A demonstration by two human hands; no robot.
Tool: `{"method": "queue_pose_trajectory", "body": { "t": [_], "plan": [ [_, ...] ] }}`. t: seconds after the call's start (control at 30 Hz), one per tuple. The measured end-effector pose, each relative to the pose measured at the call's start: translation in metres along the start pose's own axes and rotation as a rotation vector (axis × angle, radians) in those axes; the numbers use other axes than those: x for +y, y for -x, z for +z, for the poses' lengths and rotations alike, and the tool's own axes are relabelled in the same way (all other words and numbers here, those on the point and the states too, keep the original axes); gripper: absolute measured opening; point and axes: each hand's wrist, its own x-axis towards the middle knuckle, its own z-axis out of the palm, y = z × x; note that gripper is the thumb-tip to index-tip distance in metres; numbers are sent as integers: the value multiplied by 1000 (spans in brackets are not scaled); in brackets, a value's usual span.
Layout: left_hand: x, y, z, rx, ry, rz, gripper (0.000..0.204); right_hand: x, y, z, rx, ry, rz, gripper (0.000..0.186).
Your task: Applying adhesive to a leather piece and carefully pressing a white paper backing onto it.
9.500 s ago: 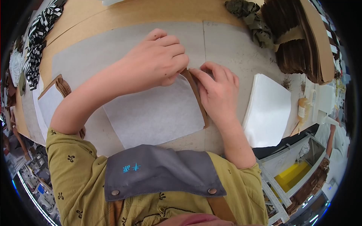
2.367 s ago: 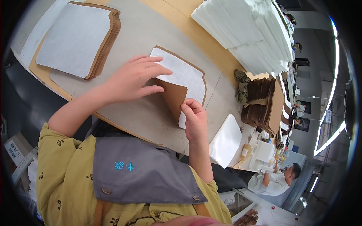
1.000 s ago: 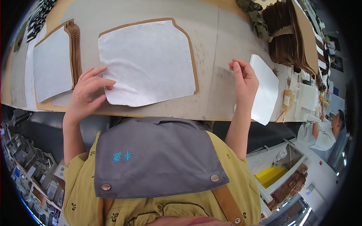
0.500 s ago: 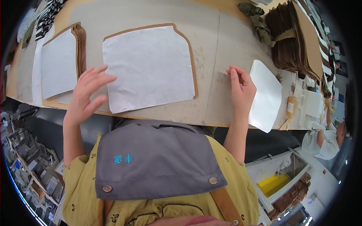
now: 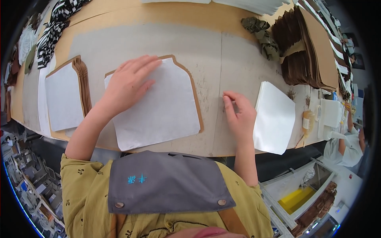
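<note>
one white-faced brown panel [image 5: 166, 105] lies under my flat, released left hand [image 5: 133, 81], which covers its far-left edge; from my right hand [image 5: 240, 115], apart and farther, it sits leftward. whether those curled fingers pinch anything, i cannot tell.

A plain white sheet [image 5: 164, 107] tops a brown piece [image 5: 195, 99]. Toward the far left corner of the tan bench [image 5: 127, 16], patterned cloth [image 5: 50, 41] is black and white.
</note>
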Motion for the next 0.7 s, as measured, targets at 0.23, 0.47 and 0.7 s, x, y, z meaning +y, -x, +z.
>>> {"method": "queue_pose_trajectory", "body": {
  "t": [0.23, 0.47, 0.7],
  "plan": [
    [-14, -41, -16, -135, 157, -368, 45, -6, -21, 19, -55, 38, -186, 9],
    [-28, -44, -14, -120, 302, -275, 33, -10, -30, 22, -110, 60, -190, 10],
    [-32, -48, -13, -106, 300, -227, 28, -27, -55, 36, -133, 54, -244, 15]
  ]
}}
